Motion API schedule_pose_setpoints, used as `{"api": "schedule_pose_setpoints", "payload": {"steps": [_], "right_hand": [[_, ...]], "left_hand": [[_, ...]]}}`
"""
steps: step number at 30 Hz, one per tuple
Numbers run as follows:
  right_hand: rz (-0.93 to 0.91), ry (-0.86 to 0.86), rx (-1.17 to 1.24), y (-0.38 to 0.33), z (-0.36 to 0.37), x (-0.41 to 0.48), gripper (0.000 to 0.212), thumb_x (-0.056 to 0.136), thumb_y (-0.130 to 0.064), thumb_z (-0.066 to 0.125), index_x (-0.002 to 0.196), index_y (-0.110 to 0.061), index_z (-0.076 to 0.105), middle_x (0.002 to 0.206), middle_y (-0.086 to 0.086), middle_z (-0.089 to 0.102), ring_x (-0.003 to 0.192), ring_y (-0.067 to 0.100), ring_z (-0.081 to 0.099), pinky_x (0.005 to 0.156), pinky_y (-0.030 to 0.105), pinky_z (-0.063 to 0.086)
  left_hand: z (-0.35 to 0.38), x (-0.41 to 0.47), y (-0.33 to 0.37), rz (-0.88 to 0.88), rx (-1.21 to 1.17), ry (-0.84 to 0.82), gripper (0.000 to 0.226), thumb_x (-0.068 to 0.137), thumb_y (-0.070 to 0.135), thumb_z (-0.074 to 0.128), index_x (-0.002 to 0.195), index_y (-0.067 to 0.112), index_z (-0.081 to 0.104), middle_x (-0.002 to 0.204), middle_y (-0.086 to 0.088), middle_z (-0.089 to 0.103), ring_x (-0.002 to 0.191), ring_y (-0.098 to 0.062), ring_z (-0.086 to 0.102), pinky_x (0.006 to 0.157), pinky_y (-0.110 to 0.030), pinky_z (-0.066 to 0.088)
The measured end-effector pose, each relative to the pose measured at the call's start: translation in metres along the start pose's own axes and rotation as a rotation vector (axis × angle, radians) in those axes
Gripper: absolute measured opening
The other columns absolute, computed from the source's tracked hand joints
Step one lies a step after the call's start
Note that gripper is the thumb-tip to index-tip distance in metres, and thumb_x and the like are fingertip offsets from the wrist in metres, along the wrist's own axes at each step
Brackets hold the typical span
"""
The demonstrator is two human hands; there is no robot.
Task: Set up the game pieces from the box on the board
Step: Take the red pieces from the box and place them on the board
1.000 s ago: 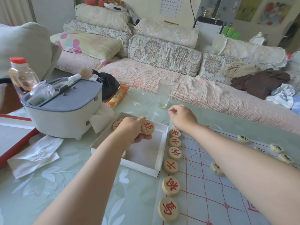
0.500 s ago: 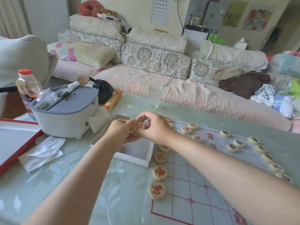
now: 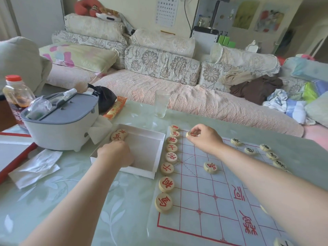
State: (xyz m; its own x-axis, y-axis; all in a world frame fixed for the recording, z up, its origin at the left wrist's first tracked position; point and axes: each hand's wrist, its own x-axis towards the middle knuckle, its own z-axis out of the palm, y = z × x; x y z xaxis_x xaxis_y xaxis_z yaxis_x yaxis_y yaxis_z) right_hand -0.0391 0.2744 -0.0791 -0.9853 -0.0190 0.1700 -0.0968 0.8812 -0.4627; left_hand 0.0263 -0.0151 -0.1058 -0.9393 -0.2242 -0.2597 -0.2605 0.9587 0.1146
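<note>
Near the board's far left corner, the right grip pinches a red-lettered piece, its face partly covered. Left of the board, the left grip sits in the box, fingers tucked under; whether it holds anything cannot be told. Black-lettered pieces along the board's far side are partly hidden by the arm.

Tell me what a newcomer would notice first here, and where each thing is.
The right hand pinches a red-lettered disc near the far left corner of the board. A line of discs with red characters runs down the board's left edge. Beside it, the left hand is down inside the white box, where two more discs lie in the far corner.
</note>
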Motion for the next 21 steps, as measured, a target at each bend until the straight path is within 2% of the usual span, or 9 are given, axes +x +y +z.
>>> {"api": "schedule_pose_setpoints", "payload": {"steps": [2,5,7,9,11,13,15,18,21], "right_hand": [[-0.023,-0.031,0.011,0.005,-0.004,-0.009,0.024,0.079,-0.051,0.069,0.094,-0.033,0.061,0.096,-0.016,0.064,0.094,0.009,0.062,0.075,0.027,0.047],[-0.095,-0.057,0.021,0.008,-0.004,-0.030,0.025,0.076,-0.055,0.071,0.090,-0.037,0.061,0.096,-0.019,0.066,0.096,0.005,0.061,0.085,0.031,0.050],[-0.138,-0.079,0.034,0.007,-0.006,-0.045,0.025,0.077,-0.056,0.072,0.090,-0.037,0.061,0.099,-0.022,0.065,0.099,0.000,0.059,0.088,0.031,0.048],[-0.182,-0.097,0.082,0.003,-0.011,-0.063,0.026,0.078,-0.056,0.072,0.091,-0.036,0.063,0.100,-0.021,0.066,0.091,-0.009,0.059,0.085,0.026,0.048],[-0.225,-0.135,0.123,-0.005,-0.020,-0.086,0.024,0.080,-0.051,0.075,0.093,-0.034,0.065,0.098,-0.021,0.067,0.073,-0.017,0.055,0.068,0.011,0.040],[-0.236,-0.191,0.156,-0.008,-0.030,-0.111,0.023,0.081,-0.046,0.078,0.093,-0.030,0.067,0.083,-0.031,0.064,0.063,-0.018,0.051,0.059,0.005,0.036],[-0.229,-0.286,0.122,-0.005,-0.036,-0.133,0.025,0.079,-0.046,0.080,0.094,-0.031,0.066,0.064,-0.042,0.055,0.056,-0.011,0.050,0.055,0.007,0.036],[-0.237,-0.394,0.031,0.004,-0.039,-0.157,0.025,0.074,-0.044,0.083,0.092,-0.035,0.067,0.065,-0.046,0.051,0.060,-0.010,0.051,0.053,0.009,0.036],[-0.234,-0.404,-0.003,0.017,-0.038,-0.176,0.028,0.073,-0.047,0.081,0.096,-0.035,0.069,0.072,-0.050,0.050,0.069,-0.020,0.050,0.054,0.009,0.033]], "left_hand": [[0.002,0.003,0.002,-0.006,0.024,-0.020,0.048,0.070,0.026,0.051,0.116,0.023,0.063,0.101,-0.001,0.059,0.094,-0.027,0.057,0.086,-0.038,0.052],[0.002,0.002,0.011,-0.010,-0.064,0.017,0.050,0.082,0.018,0.049,0.132,0.012,0.051,0.124,-0.009,0.056,0.111,-0.031,0.055,0.097,-0.039,0.048],[-0.004,-0.005,0.020,0.053,-0.149,0.098,0.041,0.090,0.018,0.047,0.129,0.009,0.054,0.125,-0.011,0.057,0.114,-0.030,0.055,0.096,-0.037,0.047],[-0.010,-0.015,0.033,0.162,-0.346,0.179,0.030,0.096,0.018,0.045,0.116,0.006,0.063,0.112,-0.011,0.064,0.106,-0.030,0.060,0.088,-0.036,0.049],[-0.014,-0.032,0.046,0.194,-0.735,0.175,0.027,0.098,0.018,0.044,0.107,0.007,0.067,0.096,-0.009,0.064,0.094,-0.029,0.063,0.085,-0.040,0.055],[-0.014,-0.050,0.056,0.156,-1.145,0.012,0.026,0.099,0.014,0.042,0.103,0.009,0.067,0.091,-0.007,0.061,0.085,-0.024,0.061,0.083,-0.042,0.058],[-0.012,-0.065,0.064,0.168,-1.413,-0.195,0.028,0.101,0.011,0.039,0.104,0.009,0.067,0.094,-0.010,0.060,0.083,-0.022,0.060,0.084,-0.041,0.057],[-0.009,-0.081,0.072,0.215,-1.586,-0.370,0.029,0.104,0.014,0.037,0.108,0.008,0.065,0.102,-0.012,0.061,0.081,-0.023,0.062,0.083,-0.038,0.054],[-0.005,-0.092,0.080,0.241,-1.668,-0.435,0.024,0.102,0.015,0.041,0.108,0.005,0.062,0.098,-0.016,0.063,0.078,-0.026,0.064,0.067,-0.032,0.057]]}}
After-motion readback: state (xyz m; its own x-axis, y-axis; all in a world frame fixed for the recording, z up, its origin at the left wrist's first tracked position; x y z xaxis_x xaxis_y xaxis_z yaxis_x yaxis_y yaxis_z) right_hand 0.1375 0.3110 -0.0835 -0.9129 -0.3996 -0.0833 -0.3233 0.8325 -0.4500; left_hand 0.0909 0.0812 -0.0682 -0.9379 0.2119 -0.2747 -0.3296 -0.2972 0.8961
